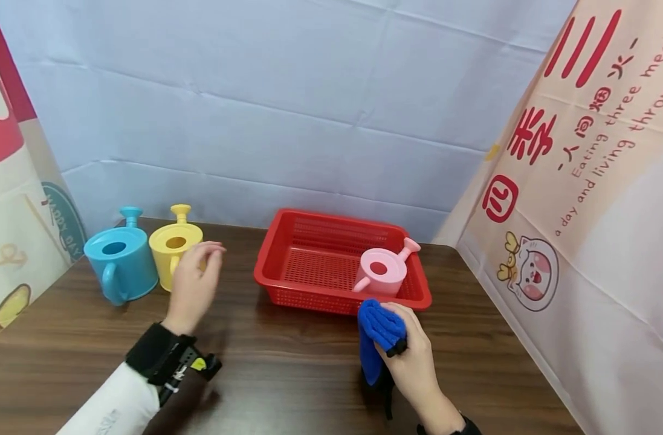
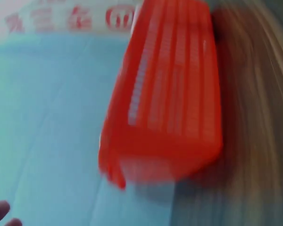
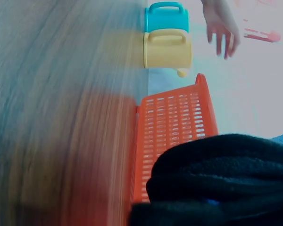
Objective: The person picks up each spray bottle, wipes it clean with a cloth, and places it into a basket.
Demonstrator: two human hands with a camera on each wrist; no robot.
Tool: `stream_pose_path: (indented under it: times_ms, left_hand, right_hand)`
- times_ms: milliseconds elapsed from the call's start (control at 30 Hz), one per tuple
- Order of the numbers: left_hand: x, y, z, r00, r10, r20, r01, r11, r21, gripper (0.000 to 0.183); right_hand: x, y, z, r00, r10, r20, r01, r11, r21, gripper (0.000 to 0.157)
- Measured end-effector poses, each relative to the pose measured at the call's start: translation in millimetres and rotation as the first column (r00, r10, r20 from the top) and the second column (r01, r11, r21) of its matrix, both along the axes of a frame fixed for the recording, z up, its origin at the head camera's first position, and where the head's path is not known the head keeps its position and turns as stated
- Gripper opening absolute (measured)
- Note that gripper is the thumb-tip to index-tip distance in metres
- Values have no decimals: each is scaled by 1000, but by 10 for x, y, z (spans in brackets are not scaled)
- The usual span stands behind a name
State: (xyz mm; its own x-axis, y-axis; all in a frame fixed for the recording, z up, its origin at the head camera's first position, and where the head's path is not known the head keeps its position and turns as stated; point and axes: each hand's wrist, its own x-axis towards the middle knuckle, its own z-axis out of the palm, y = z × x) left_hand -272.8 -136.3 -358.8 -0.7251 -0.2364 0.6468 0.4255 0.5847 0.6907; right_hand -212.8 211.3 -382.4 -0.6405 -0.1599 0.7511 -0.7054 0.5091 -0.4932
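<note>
My right hand [image 1: 414,356] grips a folded blue cloth [image 1: 382,329] with black edging, in front of the red basket [image 1: 320,300]. In the right wrist view the folded cloth [image 3: 217,174] looks dark and covers part of the basket's side. A pink watering can [image 1: 382,272] sits in the basket's right end. My left hand [image 1: 192,287] hovers beside the yellow watering can [image 1: 165,241], with its fingers loosely bent and nothing held. The right wrist view shows this left hand [image 3: 221,26] apart from the can. Left of the yellow can stands a blue watering can [image 1: 132,269].
The brown wood-grain table [image 1: 287,374] carries all of these things. A pale cloth backdrop [image 1: 266,109] hangs behind, and a printed curtain [image 1: 598,241] borders the right side. The left wrist view is blurred and shows the basket's outer wall [image 2: 174,94].
</note>
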Motion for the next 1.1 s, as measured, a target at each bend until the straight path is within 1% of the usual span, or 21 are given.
stream_pose_path:
  times_ms: [67, 167, 233, 333, 400, 467, 500, 567, 600, 633, 767, 867, 933, 1000, 1100]
  left_hand:
    - [27, -184, -45, 997, 56, 46, -59, 997, 52, 24]
    - [65, -402, -105, 983, 103, 153, -121, 986, 114, 33]
    - [81, -516, -144, 970, 101, 221, -135, 980, 147, 38]
    - [80, -636, -197, 945, 50, 324, -124, 970, 211, 46]
    - [57, -695, -233, 917, -1, 399, -106, 963, 246, 53]
    - [20, -742, -272, 880, -51, 471, -90, 958, 272, 59]
    - [0, -761, -295, 862, -70, 502, -83, 957, 276, 62]
    - [-41, -800, -347, 833, -89, 546, -70, 962, 264, 66]
    - [-59, -816, -374, 824, -95, 558, -63, 965, 256, 67]
    - [-76, -830, -399, 820, -97, 564, -53, 968, 245, 69]
    - [-121, -874, -481, 819, -99, 565, -4, 984, 178, 69]
    - [-130, -887, -514, 830, -78, 552, 14, 993, 119, 64]
    - [-128, -881, -523, 850, -50, 525, 1, 996, 93, 59]
    - [-121, -867, -525, 874, -25, 486, -18, 996, 83, 53]
    - [-100, -838, -514, 906, 9, 423, -50, 995, 86, 48]
  right_hand:
    - [2, -4, 4, 1000, 5, -4, -5, 1000, 2, 72]
    - [5, -10, 10, 1000, 11, -1, -11, 1000, 2, 72]
    - [7, -16, 16, 1000, 15, -2, -15, 1000, 0, 72]
    - [12, -28, 19, 1000, 21, -7, -21, 1000, -4, 73]
    - [15, -38, 23, 1000, 26, -15, -26, 1000, -6, 72]
    - [20, -49, 24, 999, 34, -9, -34, 999, -10, 71]
    - [24, -57, 23, 999, 37, -10, -37, 999, -12, 70]
    - [34, -70, 21, 999, 45, -2, -45, 999, -16, 69]
    - [40, -76, 18, 999, 49, 4, -49, 999, -17, 68]
    - [44, -84, 16, 998, 55, 0, -55, 998, -20, 68]
    - [56, -103, 0, 998, 64, -4, -64, 998, -21, 67]
    - [54, -116, -20, 998, 58, -18, -58, 998, -12, 69]
    - [48, -124, -37, 998, 54, -30, -55, 998, -7, 71]
    - [45, -133, -52, 998, 57, -32, -57, 998, -6, 71]
    - [48, -154, -62, 998, 63, -28, -63, 998, -5, 72]
